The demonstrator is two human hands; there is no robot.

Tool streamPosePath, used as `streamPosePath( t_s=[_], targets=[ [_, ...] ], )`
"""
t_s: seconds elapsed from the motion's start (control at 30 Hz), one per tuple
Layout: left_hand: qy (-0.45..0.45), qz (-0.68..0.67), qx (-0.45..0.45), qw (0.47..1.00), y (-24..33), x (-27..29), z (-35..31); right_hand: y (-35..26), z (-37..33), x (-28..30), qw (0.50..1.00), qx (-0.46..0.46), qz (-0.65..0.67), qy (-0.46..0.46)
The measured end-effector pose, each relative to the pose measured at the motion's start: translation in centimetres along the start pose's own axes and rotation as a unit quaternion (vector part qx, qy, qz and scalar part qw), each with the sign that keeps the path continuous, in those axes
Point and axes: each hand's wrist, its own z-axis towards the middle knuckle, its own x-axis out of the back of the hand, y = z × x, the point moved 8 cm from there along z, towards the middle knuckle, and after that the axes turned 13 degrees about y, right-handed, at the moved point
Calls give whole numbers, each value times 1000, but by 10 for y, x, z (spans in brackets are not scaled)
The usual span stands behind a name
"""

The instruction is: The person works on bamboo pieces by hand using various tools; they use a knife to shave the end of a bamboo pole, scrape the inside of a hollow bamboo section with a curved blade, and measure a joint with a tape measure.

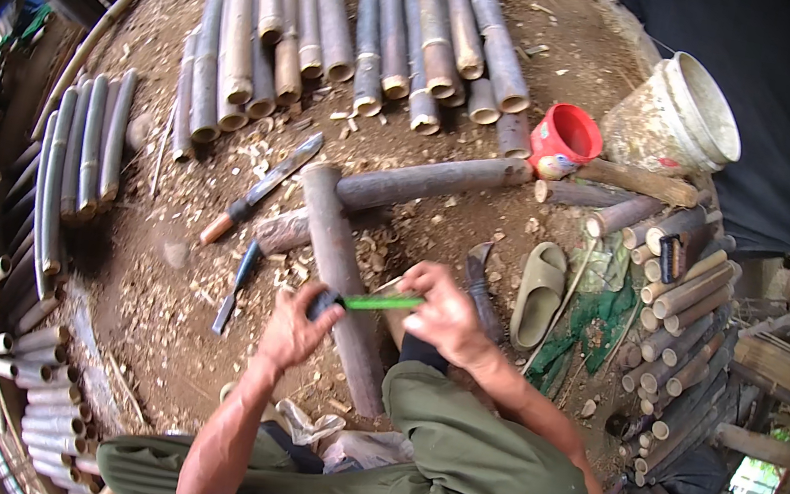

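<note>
My left hand [296, 326] is closed around the dark case of a tape measure [326, 304]. Its bright green blade [377, 301] stretches across to my right hand [446, 315], whose fingers pinch the far end. Beneath the blade lies a thick bamboo pole [338, 254], slanting from my legs to a crossing bamboo log [434, 184]. Beyond my left hand are a chisel [236, 287] with a blue handle and a broad knife [262, 190] with a wooden handle. A hooked blade [482, 290] rests on the ground past my right hand.
Cut bamboo lengths [424, 39] lie in rows at the back, with more stacked left [54, 411] and right [692, 289]. A red pail [566, 142] and a dirty white bucket [676, 115] stand back right. An olive sandal [539, 296] lies beside green netting [596, 326]. Wood chips litter the dirt.
</note>
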Motion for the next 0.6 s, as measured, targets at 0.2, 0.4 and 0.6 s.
streamPosePath(
  t_s=[0.2,0.4,0.6],
  targets=[
    [143,204,117,961,-68,88,38,-4,21,84,951,17,-298,76],
    [187,275,21,943,-63,163,31,101,63,33,888,-51,-456,-15],
    [149,304,-19,941,-54,157,19,181,101,9,837,-132,-530,-28]
  ],
)
